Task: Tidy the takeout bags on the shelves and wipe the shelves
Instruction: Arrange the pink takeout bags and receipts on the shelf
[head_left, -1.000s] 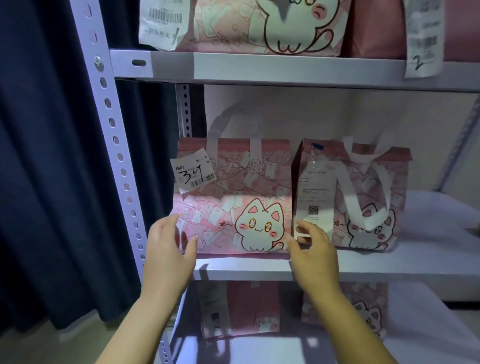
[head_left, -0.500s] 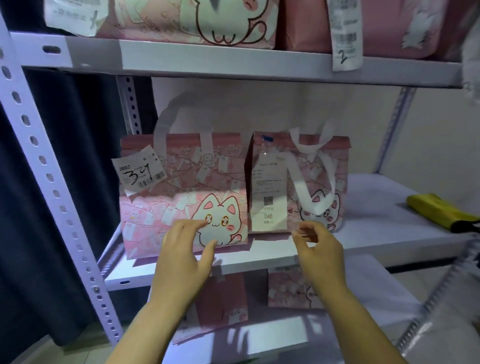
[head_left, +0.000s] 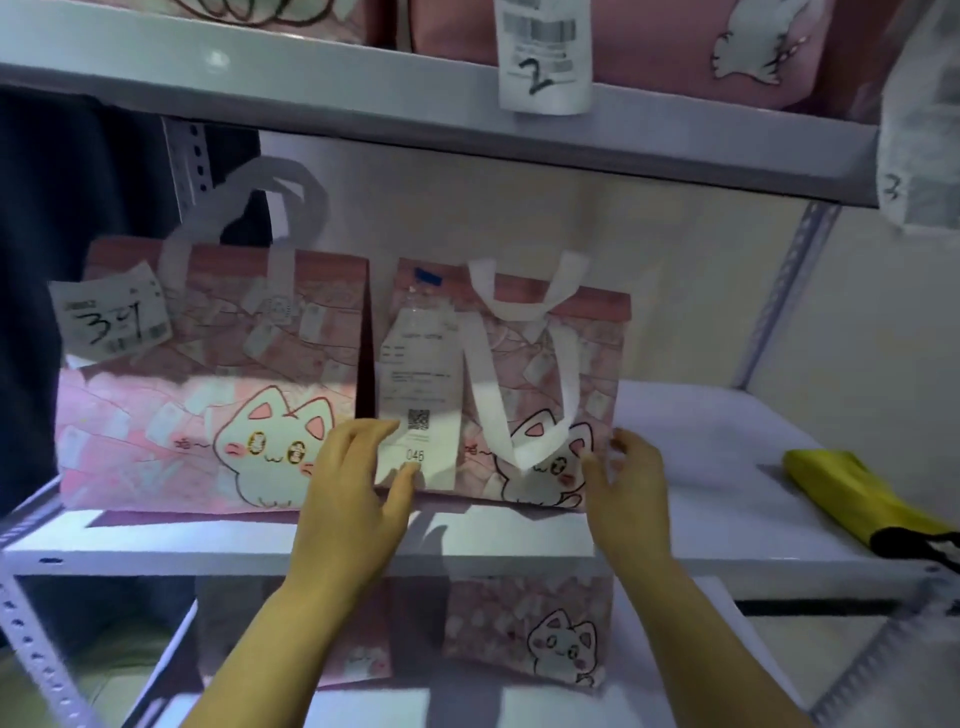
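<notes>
As both hands bracket its bottom corners, the small pink cat-print takeout bag (head_left: 597, 364) with white strap handles stands upright on the middle white metal shelf (head_left: 519, 551). The left hand (head_left: 353, 493) lays nearly straight fingers on the bag's lower left front, thumb on the long white paper receipt (head_left: 421, 374) stuck there; it grips nothing. The right hand (head_left: 631, 493) curls round the lower right edge, thumb in front.

To square the bag well, sliding it from the base with even pressure looks best, keeping it upright and sparing the receipt.

Just to its left, across a narrow gap, stands a larger pink cat-print bag (head_left: 208, 405) tagged 34. Both tops are folded shut, so the contents are hidden. Well to the right on the same shelf lies a yellow folded cloth (head_left: 852, 493), probably for wiping.
</notes>
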